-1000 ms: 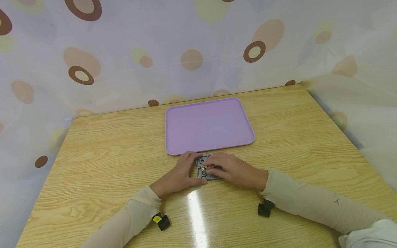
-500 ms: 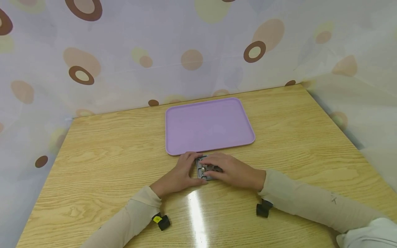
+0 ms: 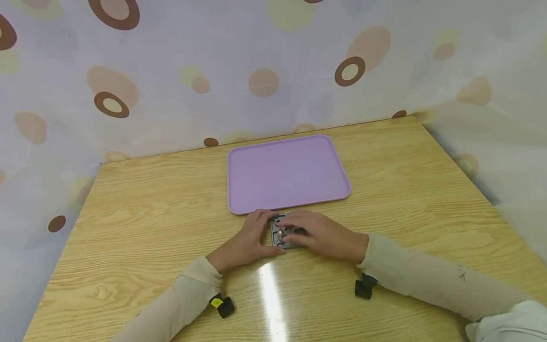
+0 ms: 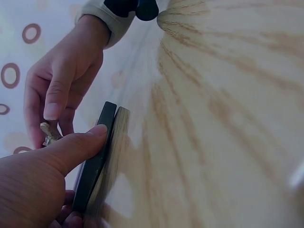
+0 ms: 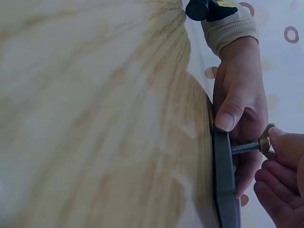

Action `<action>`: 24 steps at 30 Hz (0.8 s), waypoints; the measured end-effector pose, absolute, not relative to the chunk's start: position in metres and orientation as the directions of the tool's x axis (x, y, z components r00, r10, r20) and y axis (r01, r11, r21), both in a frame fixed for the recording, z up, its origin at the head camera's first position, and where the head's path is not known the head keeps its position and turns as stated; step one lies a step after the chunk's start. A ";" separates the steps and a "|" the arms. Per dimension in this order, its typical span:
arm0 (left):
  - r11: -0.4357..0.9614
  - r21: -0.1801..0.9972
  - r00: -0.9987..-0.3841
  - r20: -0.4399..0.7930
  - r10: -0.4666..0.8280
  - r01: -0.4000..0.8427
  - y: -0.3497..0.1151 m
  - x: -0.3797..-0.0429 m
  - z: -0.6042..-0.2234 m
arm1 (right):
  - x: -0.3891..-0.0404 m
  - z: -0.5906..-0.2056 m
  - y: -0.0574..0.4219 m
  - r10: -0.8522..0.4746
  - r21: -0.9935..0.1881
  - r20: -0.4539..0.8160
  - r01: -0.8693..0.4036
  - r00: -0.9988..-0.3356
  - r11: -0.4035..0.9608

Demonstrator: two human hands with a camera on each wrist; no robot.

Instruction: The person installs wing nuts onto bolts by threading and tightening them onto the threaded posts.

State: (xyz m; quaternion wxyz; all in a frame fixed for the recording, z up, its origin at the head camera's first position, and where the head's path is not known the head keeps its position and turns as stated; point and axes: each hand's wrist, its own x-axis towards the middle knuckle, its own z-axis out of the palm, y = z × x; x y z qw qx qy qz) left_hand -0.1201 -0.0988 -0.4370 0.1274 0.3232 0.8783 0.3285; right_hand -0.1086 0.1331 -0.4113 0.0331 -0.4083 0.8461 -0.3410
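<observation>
A grey metal plate [image 3: 275,241] with a pattern of recesses lies on the table in the head view. My left hand [image 3: 245,242] grips its opposite edges, thumb on the near side and fingers on the far side. Out of the plate's face rises a threaded bolt [image 5: 244,148], with a brass-coloured wing nut [image 5: 266,142] near its free end. My right hand [image 3: 326,237] pinches at the wing nut; its thumb touches a wing in the right wrist view, and the index fingertip is partly hidden there. The right hand covers the plate's right part in the head view.
A purple tray [image 3: 290,202] lies just beyond the plate, nearly touching the left fingertips. The wooden table [image 3: 158,199] extends to both sides. A dotted cloth [image 3: 231,61] hangs behind the table.
My right hand has shifted slightly left, then back right, with its fingers and thumb moving around the wing nut. The left hand and plate have stayed still.
</observation>
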 end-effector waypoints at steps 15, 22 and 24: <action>0.569 0.673 -0.763 -0.010 0.646 0.473 -0.097 -0.119 -0.434 | -0.109 -0.410 0.139 -0.705 -0.590 0.240 -0.677 -0.667 0.439; 0.574 0.667 -0.764 -0.011 0.645 0.475 -0.097 -0.119 -0.435 | -0.108 -0.412 0.141 -0.708 -0.576 0.267 -0.698 -0.654 0.426; 0.574 0.665 -0.764 -0.009 0.645 0.477 -0.097 -0.119 -0.435 | -0.108 -0.412 0.141 -0.711 -0.571 0.276 -0.705 -0.647 0.420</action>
